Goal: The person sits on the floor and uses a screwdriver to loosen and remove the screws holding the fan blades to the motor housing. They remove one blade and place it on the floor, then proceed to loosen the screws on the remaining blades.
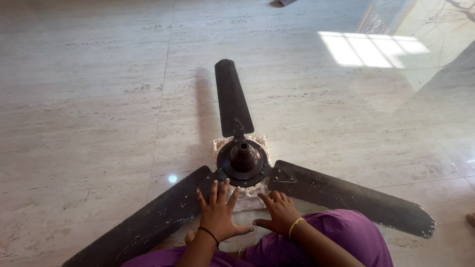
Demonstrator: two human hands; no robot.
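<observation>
Head view: ceiling fan (242, 160) hub upward, flat.

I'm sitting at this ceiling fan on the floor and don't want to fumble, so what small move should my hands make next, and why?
Probably slide both hands forward onto the motor hub. The left hand lies flat with its fingers at the hub's near edge, the right hand rests just short of it, and neither grips anything. The hub sits on a pale pad, so a steadying hold seems wise.

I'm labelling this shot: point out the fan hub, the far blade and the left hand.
fan hub (243, 159), head view, on its dark centre dome.
far blade (230, 96), head view, mid-length.
left hand (217, 213), head view, back of the hand.
</observation>
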